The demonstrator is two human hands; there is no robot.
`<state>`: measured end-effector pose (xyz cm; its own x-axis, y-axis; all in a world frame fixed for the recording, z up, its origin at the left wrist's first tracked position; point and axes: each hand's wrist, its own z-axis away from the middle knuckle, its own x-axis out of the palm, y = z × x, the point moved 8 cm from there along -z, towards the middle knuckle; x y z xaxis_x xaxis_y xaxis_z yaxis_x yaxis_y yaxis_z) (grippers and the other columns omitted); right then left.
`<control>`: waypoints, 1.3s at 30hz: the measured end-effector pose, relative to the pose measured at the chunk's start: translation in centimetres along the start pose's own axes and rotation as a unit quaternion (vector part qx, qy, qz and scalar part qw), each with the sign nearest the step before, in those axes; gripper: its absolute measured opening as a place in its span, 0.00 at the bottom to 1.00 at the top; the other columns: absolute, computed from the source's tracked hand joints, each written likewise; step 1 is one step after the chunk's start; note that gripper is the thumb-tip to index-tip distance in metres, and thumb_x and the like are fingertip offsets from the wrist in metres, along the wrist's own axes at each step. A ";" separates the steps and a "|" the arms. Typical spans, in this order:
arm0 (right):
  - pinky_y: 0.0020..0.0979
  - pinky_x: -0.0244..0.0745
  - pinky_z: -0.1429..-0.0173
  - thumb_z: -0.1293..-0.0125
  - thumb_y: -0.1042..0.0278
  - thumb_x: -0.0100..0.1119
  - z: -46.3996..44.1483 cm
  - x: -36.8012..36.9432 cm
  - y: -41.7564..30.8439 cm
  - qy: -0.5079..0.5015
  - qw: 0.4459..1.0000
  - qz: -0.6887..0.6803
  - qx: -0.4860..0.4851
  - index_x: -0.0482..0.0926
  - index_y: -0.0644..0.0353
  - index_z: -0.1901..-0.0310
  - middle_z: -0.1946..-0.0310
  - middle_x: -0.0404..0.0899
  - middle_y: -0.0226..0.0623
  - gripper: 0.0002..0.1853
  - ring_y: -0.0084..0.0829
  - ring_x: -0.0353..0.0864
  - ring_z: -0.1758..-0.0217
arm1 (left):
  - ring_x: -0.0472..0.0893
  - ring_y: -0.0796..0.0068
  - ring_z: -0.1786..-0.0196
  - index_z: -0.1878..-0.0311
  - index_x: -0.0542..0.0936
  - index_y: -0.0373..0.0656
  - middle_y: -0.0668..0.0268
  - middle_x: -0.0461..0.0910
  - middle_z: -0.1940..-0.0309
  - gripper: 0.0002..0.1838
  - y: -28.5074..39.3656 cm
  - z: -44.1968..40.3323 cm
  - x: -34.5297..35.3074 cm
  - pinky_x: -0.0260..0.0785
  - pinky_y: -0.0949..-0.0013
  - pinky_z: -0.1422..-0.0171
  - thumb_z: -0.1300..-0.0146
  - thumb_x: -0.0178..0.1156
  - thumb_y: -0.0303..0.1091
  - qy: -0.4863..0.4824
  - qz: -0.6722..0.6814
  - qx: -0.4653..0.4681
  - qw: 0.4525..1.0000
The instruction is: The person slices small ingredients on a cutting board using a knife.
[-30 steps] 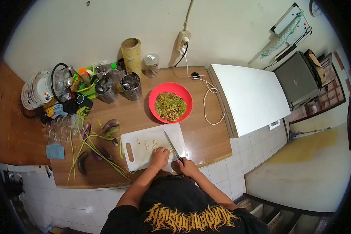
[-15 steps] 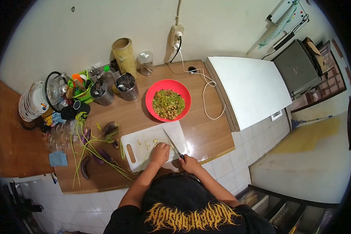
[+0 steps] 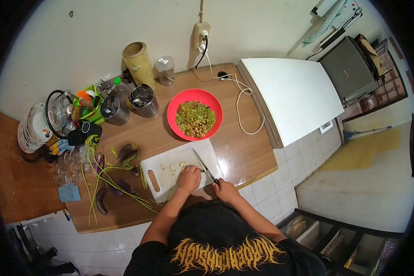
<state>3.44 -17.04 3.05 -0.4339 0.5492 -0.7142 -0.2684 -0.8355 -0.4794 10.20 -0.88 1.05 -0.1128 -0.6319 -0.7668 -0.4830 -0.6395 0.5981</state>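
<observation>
My right hand [image 3: 226, 189] is closed round the black handle of a kitchen knife [image 3: 205, 166]. The blade lies slanted over the white cutting board [image 3: 170, 157], its tip pointing away from me. On the board my left hand [image 3: 189, 178] is closed, fingers curled, just left of the blade. A small dark end shows between those fingers and the blade; what it belongs to is hidden. A few short pale-green cut pieces [image 3: 172, 169] lie on the board beyond my left hand. Past the board stands a red bowl [image 3: 171, 120] filled with chopped green vegetables [image 3: 195, 118].
Long green beans [image 3: 106, 177] and purple eggplants [image 3: 101, 201] lie left of the board. Behind them are glasses [image 3: 69, 164], a dish rack with plates [image 3: 31, 126], and metal utensil holders [image 3: 144, 101]. A white cable [image 3: 239, 108] curves along the right, beside a white-topped unit [image 3: 290, 99].
The whole view has shifted slightly. My hands stay at the board, and the knife remains beside my left fingers. A dark end now shows by those fingers.
</observation>
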 end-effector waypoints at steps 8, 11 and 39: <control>0.58 0.79 0.52 0.22 0.51 0.47 -0.3 3.2 0.4 0.007 1.000 0.007 0.017 0.74 0.68 0.50 0.66 0.84 0.63 0.23 0.65 0.84 0.59 | 0.78 0.53 0.51 0.60 0.82 0.42 0.59 0.78 0.59 0.05 0.0 0.0 0.2 0.73 0.52 0.44 0.39 0.62 0.28 -0.009 -0.007 0.008 1.000; 0.58 0.79 0.53 0.22 0.52 0.48 -1.9 4.1 0.1 0.024 0.999 -0.026 0.000 0.73 0.68 0.50 0.66 0.84 0.63 0.22 0.65 0.84 0.61 | 0.78 0.53 0.51 0.61 0.82 0.42 0.59 0.78 0.60 0.05 0.0 0.0 0.7 0.72 0.52 0.44 0.41 0.61 0.26 -0.014 -0.015 0.010 1.000; 0.57 0.80 0.53 0.24 0.55 0.49 -2.2 4.2 -0.2 -0.010 0.999 -0.034 0.027 0.73 0.68 0.51 0.66 0.85 0.60 0.19 0.60 0.86 0.61 | 0.78 0.49 0.51 0.62 0.79 0.42 0.56 0.78 0.60 0.03 -0.5 -0.1 1.8 0.71 0.49 0.45 0.37 0.62 0.30 -0.024 -0.007 -0.028 0.999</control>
<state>3.53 -14.48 -0.97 -0.4300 0.6047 -0.6704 -0.3436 -0.7963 -0.4979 10.38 -1.75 -0.63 -0.1496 -0.6022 -0.7842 -0.4355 -0.6719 0.5990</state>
